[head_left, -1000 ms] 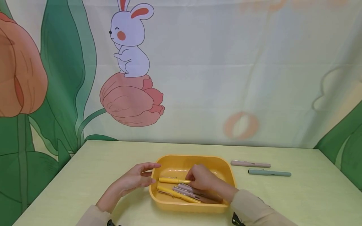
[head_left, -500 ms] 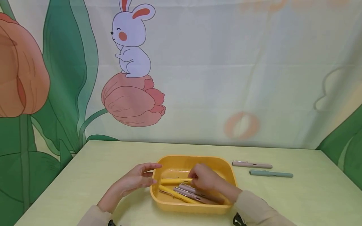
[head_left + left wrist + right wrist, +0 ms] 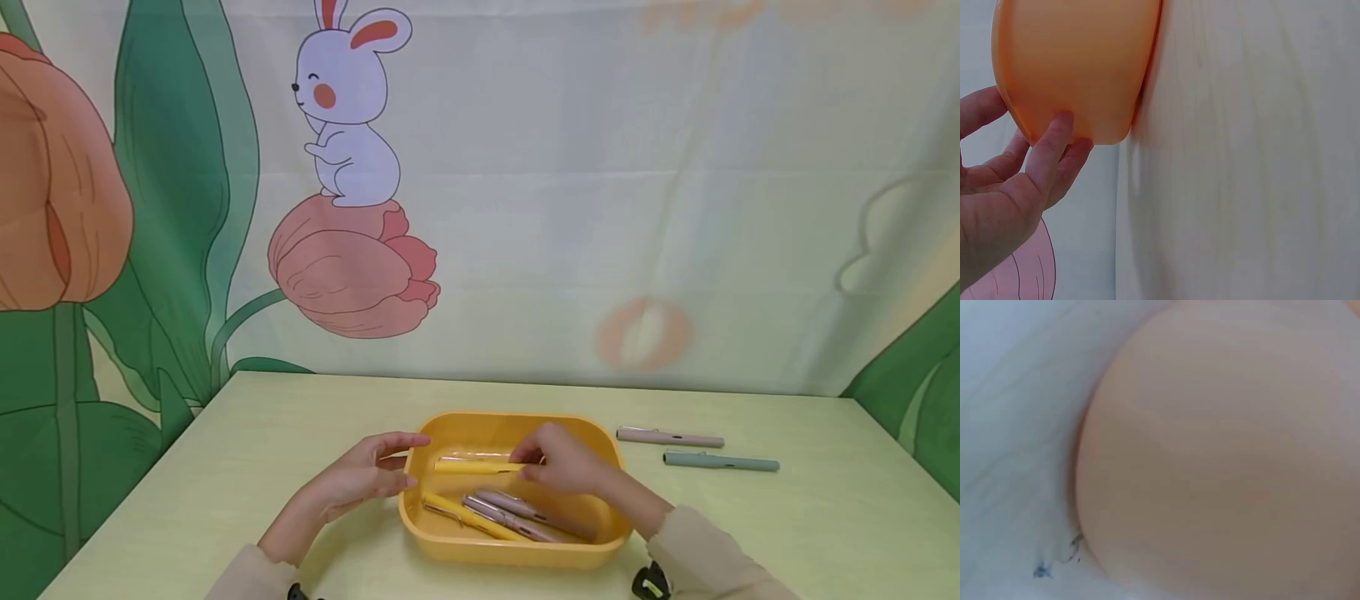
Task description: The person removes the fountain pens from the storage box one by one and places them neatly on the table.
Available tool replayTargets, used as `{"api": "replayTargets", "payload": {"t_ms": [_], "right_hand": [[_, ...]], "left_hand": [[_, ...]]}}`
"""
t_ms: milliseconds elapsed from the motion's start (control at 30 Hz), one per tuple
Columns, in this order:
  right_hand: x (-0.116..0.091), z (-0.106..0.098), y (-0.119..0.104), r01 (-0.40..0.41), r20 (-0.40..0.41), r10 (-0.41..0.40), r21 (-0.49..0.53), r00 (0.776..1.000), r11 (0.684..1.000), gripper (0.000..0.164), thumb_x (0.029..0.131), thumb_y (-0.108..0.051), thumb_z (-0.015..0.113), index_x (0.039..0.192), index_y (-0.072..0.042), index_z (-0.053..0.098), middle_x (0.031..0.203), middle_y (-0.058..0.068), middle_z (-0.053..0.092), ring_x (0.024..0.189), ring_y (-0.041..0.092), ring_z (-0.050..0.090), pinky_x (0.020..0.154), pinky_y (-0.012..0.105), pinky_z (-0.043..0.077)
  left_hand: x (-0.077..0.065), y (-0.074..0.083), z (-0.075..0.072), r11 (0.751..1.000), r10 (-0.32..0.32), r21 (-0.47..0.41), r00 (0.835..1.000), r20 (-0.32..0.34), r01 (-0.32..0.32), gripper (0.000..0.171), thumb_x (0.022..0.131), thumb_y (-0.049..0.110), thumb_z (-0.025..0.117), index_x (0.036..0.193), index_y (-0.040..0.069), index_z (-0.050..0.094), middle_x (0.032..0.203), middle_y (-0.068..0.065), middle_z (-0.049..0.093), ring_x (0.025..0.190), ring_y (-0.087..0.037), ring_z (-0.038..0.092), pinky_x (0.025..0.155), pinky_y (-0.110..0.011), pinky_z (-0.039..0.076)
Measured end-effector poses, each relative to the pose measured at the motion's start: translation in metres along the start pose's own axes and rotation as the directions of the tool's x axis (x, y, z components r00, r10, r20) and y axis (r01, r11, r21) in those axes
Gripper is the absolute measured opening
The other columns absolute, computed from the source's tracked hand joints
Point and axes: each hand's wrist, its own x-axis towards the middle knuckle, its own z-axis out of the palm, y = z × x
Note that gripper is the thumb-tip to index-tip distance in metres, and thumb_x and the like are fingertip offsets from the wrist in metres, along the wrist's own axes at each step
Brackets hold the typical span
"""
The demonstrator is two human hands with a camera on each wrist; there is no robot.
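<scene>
— Pale-green worktop (image 3: 825, 533), rabbit-printed cloth backdrop (image 3: 510, 208). Any risk?
— Perhaps a dropped slim yellow pen (image 3: 474, 467), from a one-end pinch by the right hand (image 3: 564, 461) inside the rounded yellow plastic tray (image 3: 517, 555); right-wrist view too blurred to judge firmness.
— Also inside?
— Second yellow pen (image 3: 467, 516), two slender dusty-pink pens (image 3: 513, 522). Left hand (image 3: 367, 472) spread against the tray's end.

Yel-org tray (image 3: 517, 557), yel pen (image 3: 474, 467), gry-grn pen (image 3: 722, 461)

Right wrist cam: blurry. Big rounded tan surface (image 3: 1222, 456) fills centre and right, too soft to identify. Pale, faintly streaked surface (image 3: 1010, 437) along the left. Small dark marks (image 3: 1042, 570) lower left, one bluish. Orange sliver (image 3: 1355, 305), top-right corner.
</scene>
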Motion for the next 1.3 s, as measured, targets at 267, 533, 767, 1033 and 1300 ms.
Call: {"api": "replayTargets", "payload": {"t_ms": [267,533,767,1033,1300], "right_hand": [[-0.007,-0.015,0.006,-0.046,0.005,0.046,0.089,0.999,0.995,0.013,0.082,-0.003,0.064,0.093,0.002,0.069,0.087,0.007,0.069,0.076,0.013,0.062,0.066,0.019,0.051],[-0.015,-0.030,0.007,-0.063,0.007,0.063,0.147,0.998,0.987,0.016,0.082,-0.006,0.065,0.095,0.001,0.069,0.092,0.009,0.069,0.081,0.015,0.063,0.069,0.022,0.051],[-0.024,-0.042,0.014,-0.063,0.010,0.062,0.196,0.998,0.979,0.017,0.082,-0.007,0.065,0.096,0.003,0.068,0.093,0.011,0.068,0.082,0.014,0.062,0.070,0.022,0.052],[-0.038,-0.057,0.019,-0.111,0.019,0.110,0.227,0.994,0.967,0.018,0.081,-0.007,0.066,0.096,0.003,0.068,0.093,0.011,0.068,0.079,0.009,0.061,0.068,0.020,0.052],[-0.054,-0.074,0.023,-0.127,0.002,0.130,0.242,0.992,0.962,0.020,0.081,-0.007,0.066,0.096,0.005,0.067,0.091,0.012,0.067,0.075,0.007,0.060,0.067,0.022,0.053]], "left_hand": [[0.004,0.002,0.000,1.000,-0.005,-0.010,1.000,-0.010,0.005,0.055,0.081,-0.005,0.059,0.131,-0.008,0.038,0.136,-0.024,0.035,0.118,-0.033,0.046,0.088,-0.035,0.048],[0.006,0.003,0.001,1.000,-0.011,-0.007,1.000,-0.025,0.011,0.055,0.081,-0.005,0.059,0.131,-0.008,0.038,0.138,-0.025,0.033,0.121,-0.036,0.042,0.089,-0.036,0.048],[0.007,0.003,0.001,1.000,-0.013,-0.016,0.999,-0.033,0.013,0.055,0.081,-0.005,0.060,0.131,-0.008,0.038,0.138,-0.024,0.034,0.121,-0.036,0.042,0.089,-0.036,0.048],[0.008,0.003,0.002,1.000,-0.015,-0.018,0.999,-0.037,0.014,0.055,0.080,-0.006,0.060,0.131,-0.008,0.039,0.136,-0.023,0.036,0.118,-0.033,0.045,0.088,-0.036,0.048],[0.008,0.002,0.002,1.000,-0.005,-0.019,1.000,-0.028,0.004,0.055,0.081,-0.006,0.060,0.131,-0.008,0.037,0.136,-0.024,0.036,0.118,-0.033,0.045,0.088,-0.037,0.048]]}}
